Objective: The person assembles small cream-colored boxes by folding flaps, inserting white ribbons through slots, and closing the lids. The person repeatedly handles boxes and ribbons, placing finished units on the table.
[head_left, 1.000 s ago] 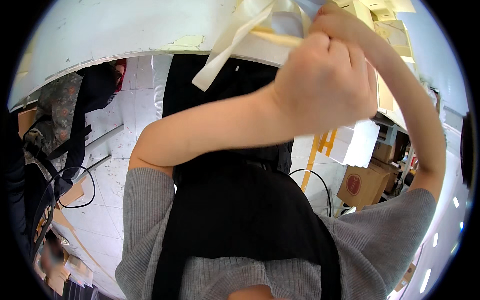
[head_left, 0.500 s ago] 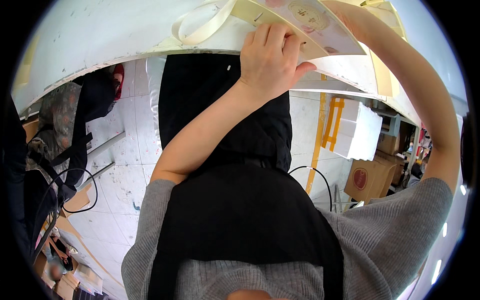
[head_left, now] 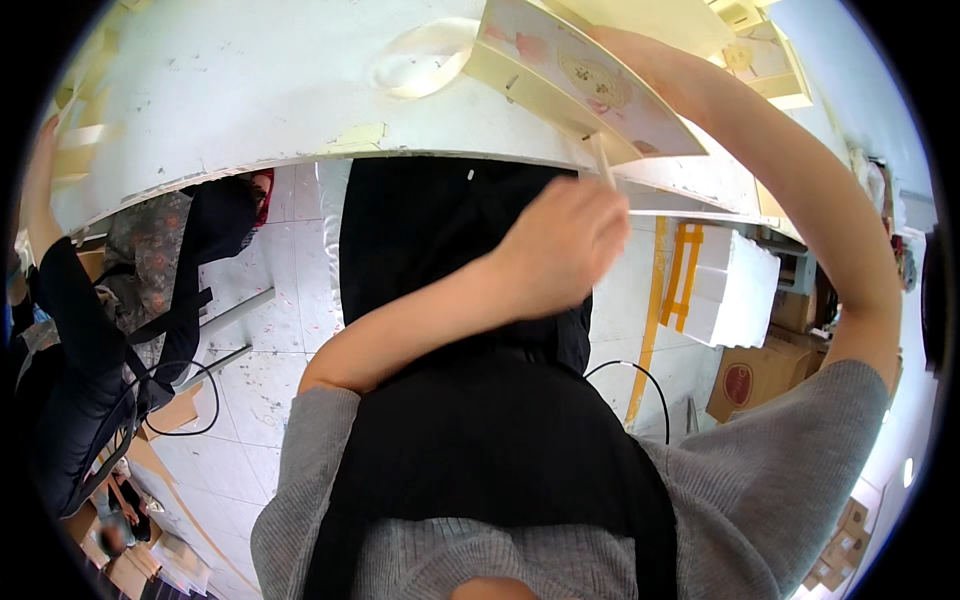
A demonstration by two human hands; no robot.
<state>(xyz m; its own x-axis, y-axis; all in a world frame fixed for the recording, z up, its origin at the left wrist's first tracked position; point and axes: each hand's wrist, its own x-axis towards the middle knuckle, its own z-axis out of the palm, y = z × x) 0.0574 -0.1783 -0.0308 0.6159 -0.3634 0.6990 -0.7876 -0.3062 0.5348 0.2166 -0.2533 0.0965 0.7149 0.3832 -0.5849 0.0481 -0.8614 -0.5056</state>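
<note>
A pale yellow cardboard gift box [head_left: 540, 97] with a floral printed panel [head_left: 590, 80] leans at the table's front edge. A cream ribbon [head_left: 602, 158] comes out of a slot in its near side, and its end runs into my left hand [head_left: 568, 240]. That hand is closed on the ribbon in front of the box, its fingers slightly blurred. Left of the box, a wide ribbon loop [head_left: 395, 80] rests on the table. My right hand [head_left: 625, 50] reaches around behind the printed panel, which hides its fingers.
More pale yellow box pieces [head_left: 770, 60] stand at the far right of the white table [head_left: 260, 90]. A small yellow strip [head_left: 362, 137] lies near its edge. At the left, a co-worker's arm [head_left: 45, 190] reaches to other pieces. A white foam box [head_left: 735, 285] and cartons sit below right.
My left hand has moved from the box side toward me, drawing the ribbon out of the slot. The ribbon loop is rounder and flatter. A co-worker's arm has appeared at the left.
</note>
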